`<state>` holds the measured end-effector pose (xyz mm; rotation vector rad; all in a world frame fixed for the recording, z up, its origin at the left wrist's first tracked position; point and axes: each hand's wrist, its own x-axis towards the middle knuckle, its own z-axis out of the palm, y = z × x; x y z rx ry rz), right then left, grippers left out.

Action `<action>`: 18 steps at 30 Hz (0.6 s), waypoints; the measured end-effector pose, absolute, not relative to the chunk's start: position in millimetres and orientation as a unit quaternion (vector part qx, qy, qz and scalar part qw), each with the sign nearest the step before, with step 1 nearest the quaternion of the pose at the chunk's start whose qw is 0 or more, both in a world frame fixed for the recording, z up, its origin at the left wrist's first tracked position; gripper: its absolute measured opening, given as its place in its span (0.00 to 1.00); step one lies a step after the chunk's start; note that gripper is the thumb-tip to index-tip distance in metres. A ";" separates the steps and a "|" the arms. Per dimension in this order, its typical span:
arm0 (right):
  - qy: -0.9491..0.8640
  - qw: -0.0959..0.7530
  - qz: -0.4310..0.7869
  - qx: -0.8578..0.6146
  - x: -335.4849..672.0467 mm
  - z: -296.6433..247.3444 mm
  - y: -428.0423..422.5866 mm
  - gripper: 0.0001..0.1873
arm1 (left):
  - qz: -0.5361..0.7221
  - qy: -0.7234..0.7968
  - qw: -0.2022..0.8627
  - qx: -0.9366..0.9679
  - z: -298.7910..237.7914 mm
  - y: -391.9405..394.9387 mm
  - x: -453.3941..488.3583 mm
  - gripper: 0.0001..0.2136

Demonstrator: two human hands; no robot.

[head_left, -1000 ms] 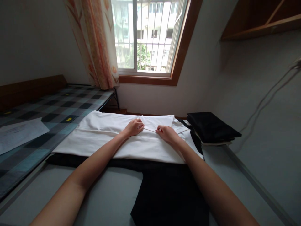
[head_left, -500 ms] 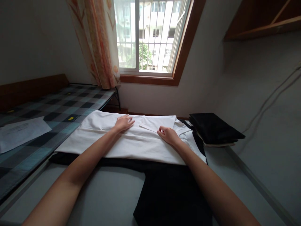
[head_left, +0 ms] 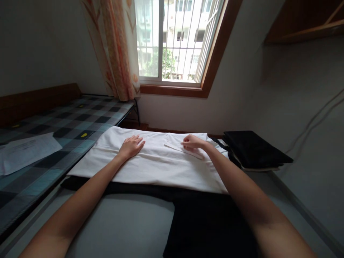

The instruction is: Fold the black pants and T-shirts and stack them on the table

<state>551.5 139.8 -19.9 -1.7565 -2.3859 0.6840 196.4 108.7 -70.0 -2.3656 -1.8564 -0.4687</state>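
A white garment (head_left: 150, 165), folded into a wide strip, lies across a black garment (head_left: 209, 222) on a pale flat surface. My left hand (head_left: 131, 146) rests flat on the white cloth left of its middle, fingers spread and holding nothing. Over the right part, my right hand (head_left: 192, 142) has curled fingers, close above a folded white flap (head_left: 176, 146) whose edge runs slantwise beneath it. The undersides of those fingers are hidden, so a pinch of cloth cannot be made out.
A stack of dark folded cloth (head_left: 252, 147) sits at the right by the wall. To the left, a bed with a checked cover (head_left: 67, 122) holds sheets of paper (head_left: 29, 152). Behind are a barred window (head_left: 180, 43) and a flowered curtain (head_left: 118, 53); a wooden shelf (head_left: 303, 34) hangs upper right.
My right hand has moved up over the flap, which now lies lower at its right end. My left hand has slid left along the white cloth. The view has shifted slightly.
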 end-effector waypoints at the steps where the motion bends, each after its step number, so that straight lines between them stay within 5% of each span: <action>1: -0.777 0.089 0.215 -0.584 552.1 -20.0 153.0 0.13 | -0.155 -0.608 0.049 -0.777 -69.7 109.3 196.1 0.18; 4: -0.746 0.131 0.121 -0.641 556.9 -25.3 186.0 0.14 | -0.162 -0.605 0.050 -0.778 -69.5 111.2 194.3 0.19; 7: -0.707 0.066 0.064 -0.701 565.2 -35.3 204.5 0.18 | -0.170 -0.603 0.053 -0.777 -70.0 112.2 193.1 0.19; 13: -0.663 0.016 0.100 -0.741 575.8 -46.0 219.6 0.27 | -0.172 -0.604 0.059 -0.776 -68.3 112.1 194.4 0.19; 18: -0.659 0.025 0.129 -0.741 576.7 -37.9 227.0 0.21 | -0.179 -0.600 0.061 -0.777 -67.7 112.0 195.0 0.19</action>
